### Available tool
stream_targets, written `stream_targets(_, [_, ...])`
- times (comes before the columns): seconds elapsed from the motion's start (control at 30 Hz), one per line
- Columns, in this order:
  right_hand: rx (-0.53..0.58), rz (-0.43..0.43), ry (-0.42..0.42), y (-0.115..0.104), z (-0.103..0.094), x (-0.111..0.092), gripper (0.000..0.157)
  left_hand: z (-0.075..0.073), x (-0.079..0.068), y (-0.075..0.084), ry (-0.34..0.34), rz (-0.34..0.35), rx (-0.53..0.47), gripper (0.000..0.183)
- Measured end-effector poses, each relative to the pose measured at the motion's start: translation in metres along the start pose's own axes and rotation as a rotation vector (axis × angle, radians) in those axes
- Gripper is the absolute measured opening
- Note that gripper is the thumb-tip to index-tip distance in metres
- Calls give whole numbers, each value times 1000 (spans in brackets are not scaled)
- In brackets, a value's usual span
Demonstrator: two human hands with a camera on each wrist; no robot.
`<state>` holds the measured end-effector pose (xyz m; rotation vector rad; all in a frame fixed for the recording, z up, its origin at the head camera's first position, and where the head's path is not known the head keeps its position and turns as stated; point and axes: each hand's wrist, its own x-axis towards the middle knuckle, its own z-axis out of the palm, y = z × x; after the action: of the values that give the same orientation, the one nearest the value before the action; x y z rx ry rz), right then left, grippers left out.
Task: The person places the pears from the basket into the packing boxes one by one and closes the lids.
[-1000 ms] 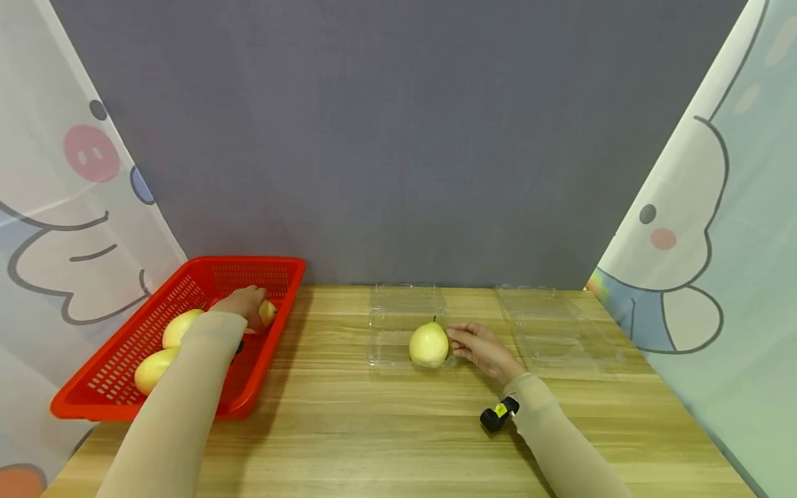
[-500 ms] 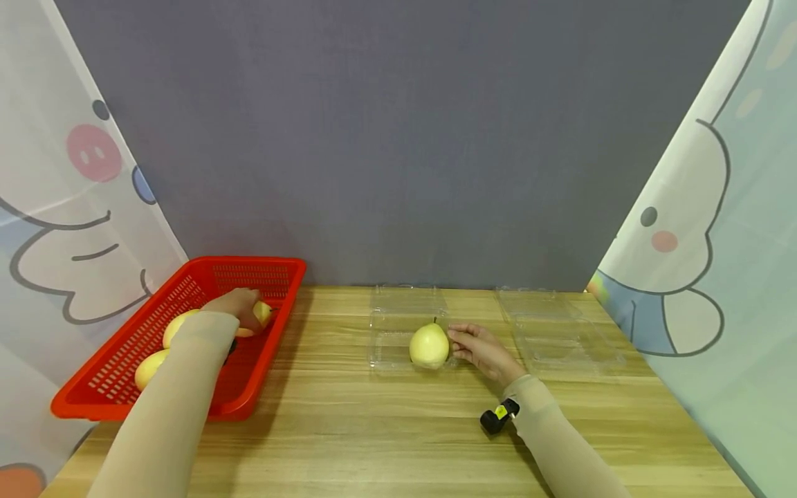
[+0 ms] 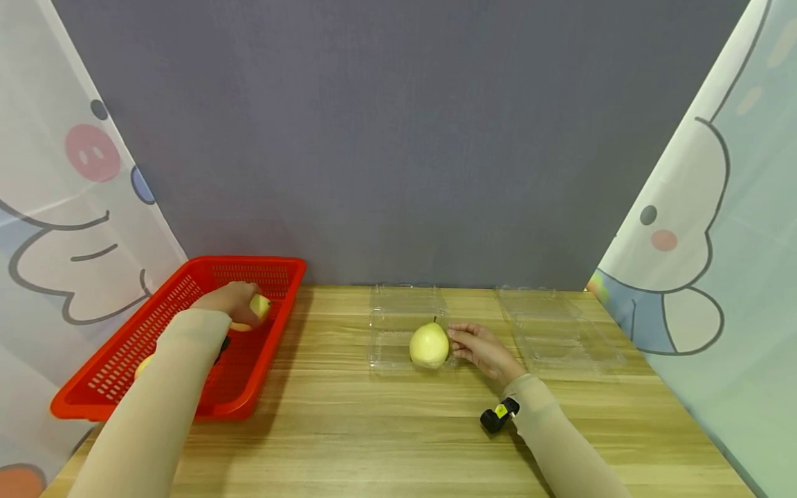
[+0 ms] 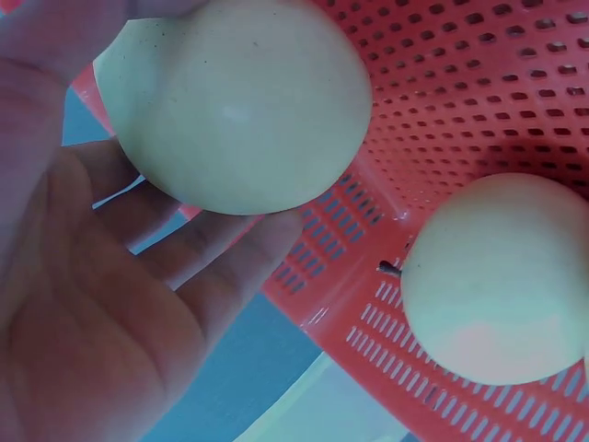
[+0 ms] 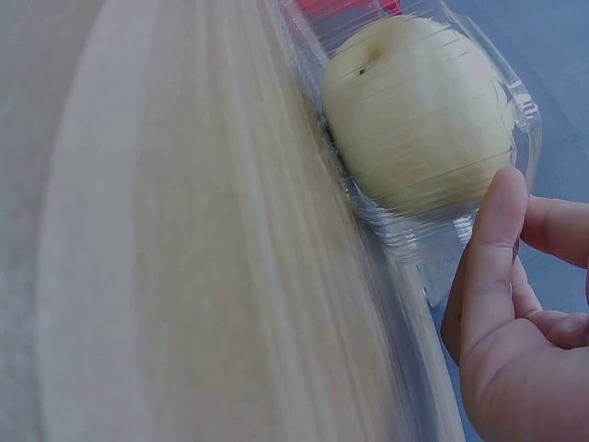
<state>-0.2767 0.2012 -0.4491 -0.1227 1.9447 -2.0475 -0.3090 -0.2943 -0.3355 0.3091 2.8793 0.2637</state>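
Note:
In the head view my left hand (image 3: 229, 303) is inside the red basket (image 3: 283, 332), holding a yellow-green pear (image 3: 257, 311). The left wrist view shows this pear (image 4: 244, 110) against the fingers, with another pear (image 4: 502, 281) lower in the basket. My right hand (image 3: 484, 351) is at the right edge of a clear plastic box (image 3: 387, 346), where a single pear (image 3: 429, 344) sits. From the right wrist, thumb and forefinger (image 5: 502, 207) pinch the rim of that box beside the pear (image 5: 419, 115).
A second clear box (image 3: 554, 339) lies with its lid folded back on the right of the wooden table (image 3: 349, 436). A grey panel (image 3: 398, 138) stands behind. My left sleeve (image 3: 149, 408) covers most of the basket's other pears.
My left hand has shifted slightly left within the basket and lifted the pear a little. The forearm now hides more of the pears at the left. My right hand has stayed still.

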Motion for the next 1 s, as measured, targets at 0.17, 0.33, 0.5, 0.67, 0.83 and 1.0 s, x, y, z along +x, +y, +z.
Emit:
stream_targets(0.17, [-5, 5, 5, -1, 0, 0, 47, -1, 1, -2, 34, 36, 31, 46])
stream_targets(0.33, [-3, 3, -4, -1, 0, -1, 47, -4, 0, -3, 90, 73, 55, 49])
stream_targets(0.5, [3, 4, -10, -1, 0, -1, 48, -7, -1, -1, 128, 83, 81, 61])
stream_targets(0.67, [7, 3, -12, -1, 0, -1, 47, -10, -4, 5, 157, 92, 117, 67])
stream_targets(0.83, [7, -1, -12, -1, 0, -1, 48, -15, -8, 12, 183, 92, 137, 68])
stream_targets(1.0, [10, 3, -9, -1, 0, 0, 48, -18, -12, 17, 203, 88, 169, 70])
